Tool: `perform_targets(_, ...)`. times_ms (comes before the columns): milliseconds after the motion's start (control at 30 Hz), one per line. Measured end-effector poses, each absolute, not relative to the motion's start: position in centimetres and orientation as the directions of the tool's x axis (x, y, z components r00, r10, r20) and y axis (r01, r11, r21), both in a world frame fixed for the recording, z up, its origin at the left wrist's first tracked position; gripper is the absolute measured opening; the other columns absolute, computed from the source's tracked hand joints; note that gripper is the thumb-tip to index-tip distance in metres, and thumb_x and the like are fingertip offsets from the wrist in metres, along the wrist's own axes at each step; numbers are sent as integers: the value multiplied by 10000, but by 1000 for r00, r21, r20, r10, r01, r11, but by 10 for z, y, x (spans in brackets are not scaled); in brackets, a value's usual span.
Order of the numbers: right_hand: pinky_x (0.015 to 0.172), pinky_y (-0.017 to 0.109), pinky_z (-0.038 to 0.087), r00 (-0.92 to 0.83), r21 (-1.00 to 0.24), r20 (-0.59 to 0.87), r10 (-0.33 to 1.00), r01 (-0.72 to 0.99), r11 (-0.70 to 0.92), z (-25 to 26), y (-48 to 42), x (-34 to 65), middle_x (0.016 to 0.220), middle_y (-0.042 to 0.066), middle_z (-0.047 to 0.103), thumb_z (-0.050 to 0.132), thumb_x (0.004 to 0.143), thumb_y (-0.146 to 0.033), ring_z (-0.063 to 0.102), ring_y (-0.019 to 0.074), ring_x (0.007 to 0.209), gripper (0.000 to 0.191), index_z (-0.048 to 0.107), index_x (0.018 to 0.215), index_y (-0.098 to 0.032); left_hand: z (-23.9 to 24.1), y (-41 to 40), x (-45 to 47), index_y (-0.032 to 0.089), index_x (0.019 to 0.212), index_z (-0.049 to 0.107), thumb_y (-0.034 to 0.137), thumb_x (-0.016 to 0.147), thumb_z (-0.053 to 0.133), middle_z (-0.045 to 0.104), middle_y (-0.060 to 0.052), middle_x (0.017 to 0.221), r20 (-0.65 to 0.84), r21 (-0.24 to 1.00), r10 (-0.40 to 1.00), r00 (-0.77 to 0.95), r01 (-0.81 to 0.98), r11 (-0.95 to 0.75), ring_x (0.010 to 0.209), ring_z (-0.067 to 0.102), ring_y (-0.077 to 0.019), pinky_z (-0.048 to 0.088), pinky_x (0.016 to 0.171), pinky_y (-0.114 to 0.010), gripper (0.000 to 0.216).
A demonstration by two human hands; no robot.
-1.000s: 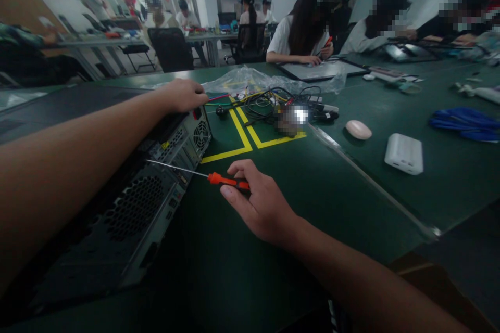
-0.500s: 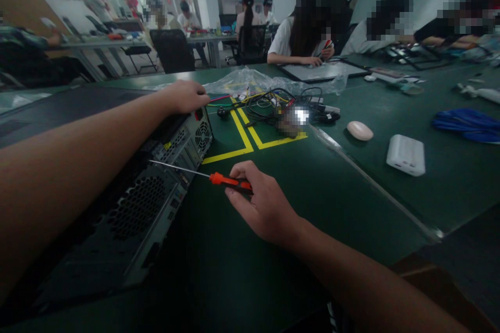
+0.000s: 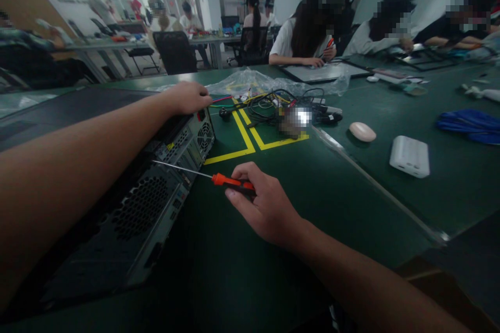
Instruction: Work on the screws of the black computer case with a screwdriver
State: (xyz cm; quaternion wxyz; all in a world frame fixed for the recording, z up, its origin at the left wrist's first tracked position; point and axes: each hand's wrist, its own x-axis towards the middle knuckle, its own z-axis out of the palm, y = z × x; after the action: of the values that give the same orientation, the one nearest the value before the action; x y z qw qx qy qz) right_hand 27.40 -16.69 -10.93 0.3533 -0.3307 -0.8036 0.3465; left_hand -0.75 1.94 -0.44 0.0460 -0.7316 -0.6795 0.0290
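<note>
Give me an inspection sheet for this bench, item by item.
Surface: green table, marked with yellow tape lines.
Job's things: computer case lying on its side at left; screwdriver with orange handle, tip at the case's rear panel.
Clutter: plastic bag, pink oval object, white box, blue cloth.
Hands: right hand holds the screwdriver; left hand rests on the case's far corner, grip unclear.
Cables: tangled bundle over the far tape lines, beside the bag.
Surroundings: other people seated at this and farther tables.
</note>
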Motion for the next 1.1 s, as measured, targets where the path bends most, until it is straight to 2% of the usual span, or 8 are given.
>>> perform_targets(200,763,358,441,-541,-792,334,772,284,541,-108,-168,274,1000,3,725,669,1090,-376,597,185,783,143,602,1168,-276,-2,16,-3,167,1546,831,585,1044,342,830,-186,1482,13,-134,998,53,990,-51,1360,754,-403,564,1136,-450,816)
perform_targets(433,761,359,436,-541,-808,317,779,276,520,-108,-167,273,941,-15,693,672,1080,-380,588,184,755,147,611,1160,-273,-4,17,-5,191,1524,847,578,1049,356,855,-172,1414,27,-145,997,66,988,-61,1301,777,-392,587,1089,-450,785)
perform_targets(600,761,358,449,-519,-810,322,792,282,514,-107,-169,274,953,-3,723,691,1078,-397,600,193,767,154,636,1153,-274,-4,19,-7,231,1504,874,580,1041,387,882,-172,1331,40,-128,995,92,988,-86,1258,783,-404,605,1062,-483,757)
perform_targets(733,772,352,471,-496,-806,361,790,259,531,-104,-170,275,1002,22,761,701,1089,-386,626,194,802,141,682,1141,-256,-4,20,-8,248,1535,862,599,1043,384,872,-149,1394,31,-124,997,66,990,-62,1309,773,-390,595,1091,-457,770)
perform_targets(900,808,357,502,-486,-807,385,784,235,542,-105,-168,274,1067,54,788,682,1123,-382,660,207,866,163,729,1174,-235,-4,20,-8,237,1594,829,612,1029,415,857,-154,1448,21,-98,998,57,994,-55,1354,756,-417,569,1149,-488,794)
perform_targets(1000,818,365,502,-510,-811,360,781,242,532,-107,-168,273,1074,53,779,649,1143,-389,664,210,869,183,711,1225,-237,-4,19,-7,206,1600,819,600,1035,402,845,-174,1471,10,-104,999,52,993,-50,1369,752,-423,559,1165,-490,805)
perform_targets(1100,795,361,485,-527,-815,336,781,253,522,-110,-168,273,1054,29,762,704,1101,-381,645,201,820,225,648,1279,-255,-4,18,-6,187,1569,834,593,1046,356,835,-190,1485,6,-117,998,56,992,-55,1367,755,-411,566,1153,-471,817)
